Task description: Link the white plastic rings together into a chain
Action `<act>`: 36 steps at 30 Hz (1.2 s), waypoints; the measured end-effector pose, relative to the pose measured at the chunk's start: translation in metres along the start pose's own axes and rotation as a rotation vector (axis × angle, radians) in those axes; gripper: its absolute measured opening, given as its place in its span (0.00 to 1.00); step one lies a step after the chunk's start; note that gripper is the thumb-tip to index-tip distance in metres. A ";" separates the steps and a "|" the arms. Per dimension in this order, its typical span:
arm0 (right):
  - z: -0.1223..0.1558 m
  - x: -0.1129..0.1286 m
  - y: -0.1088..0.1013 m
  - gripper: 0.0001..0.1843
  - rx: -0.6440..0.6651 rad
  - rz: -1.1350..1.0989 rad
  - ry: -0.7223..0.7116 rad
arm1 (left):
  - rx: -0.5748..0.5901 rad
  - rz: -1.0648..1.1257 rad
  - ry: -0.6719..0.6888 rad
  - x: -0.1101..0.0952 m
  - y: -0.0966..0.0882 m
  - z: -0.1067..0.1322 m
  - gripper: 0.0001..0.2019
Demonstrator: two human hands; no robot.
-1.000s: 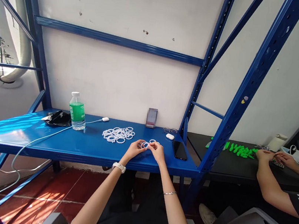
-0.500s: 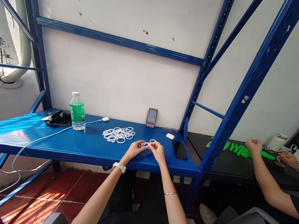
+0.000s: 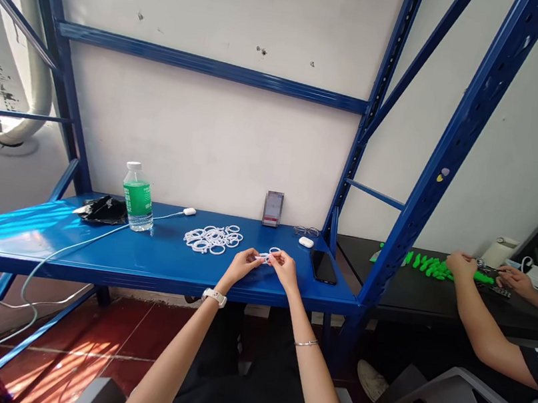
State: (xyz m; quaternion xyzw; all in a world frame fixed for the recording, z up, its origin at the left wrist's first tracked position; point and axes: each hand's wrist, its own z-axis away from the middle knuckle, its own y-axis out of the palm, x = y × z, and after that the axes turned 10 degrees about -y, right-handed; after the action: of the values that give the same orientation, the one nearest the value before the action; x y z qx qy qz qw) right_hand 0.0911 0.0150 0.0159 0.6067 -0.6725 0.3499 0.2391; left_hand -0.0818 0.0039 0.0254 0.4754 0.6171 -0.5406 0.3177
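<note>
Close together over the front part of the blue table point(image 3: 148, 264), my two hands work on small white rings. My left hand point(image 3: 241, 267) pinches one white ring, which looks tilted nearly edge-on. Between the thumb and fingers of my right hand point(image 3: 285, 268) is another white ring point(image 3: 274, 250), its loop showing above the fingertips. The rings touch or overlap between my hands; whether they are linked I cannot tell. A loose pile of white rings point(image 3: 213, 239) lies on the table, just beyond and left of my left hand.
Left stand a water bottle point(image 3: 138, 199), a black plastic bag point(image 3: 103, 210) and a white cable point(image 3: 84, 239). A phone point(image 3: 324, 267), a white case point(image 3: 306, 241) and glasses point(image 3: 305, 231) lie right; another phone point(image 3: 272, 209) leans on the wall. A co-worker's hands point(image 3: 462, 265) handle green pieces point(image 3: 434, 267).
The ring at my left hand has turned from showing its open loop to nearly edge-on. My hands stay in almost the same place, and the view has shifted slightly.
</note>
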 end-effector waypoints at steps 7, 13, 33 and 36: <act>-0.001 0.000 0.001 0.22 0.011 -0.046 -0.011 | 0.041 0.110 0.007 0.004 0.002 -0.004 0.25; -0.001 0.000 0.002 0.21 0.009 -0.053 -0.022 | 0.037 0.136 0.030 0.003 0.002 -0.004 0.25; -0.001 -0.002 0.000 0.21 0.071 -0.084 -0.054 | 0.048 0.109 0.031 0.009 0.003 -0.007 0.27; 0.000 0.000 0.000 0.20 0.078 -0.087 -0.057 | 0.045 0.108 0.032 0.009 0.003 -0.008 0.26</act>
State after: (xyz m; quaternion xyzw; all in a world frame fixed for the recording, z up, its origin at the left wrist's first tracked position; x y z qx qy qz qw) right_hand 0.0915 0.0154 0.0162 0.6541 -0.6377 0.3478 0.2110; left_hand -0.0813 0.0135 0.0174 0.5236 0.5833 -0.5288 0.3256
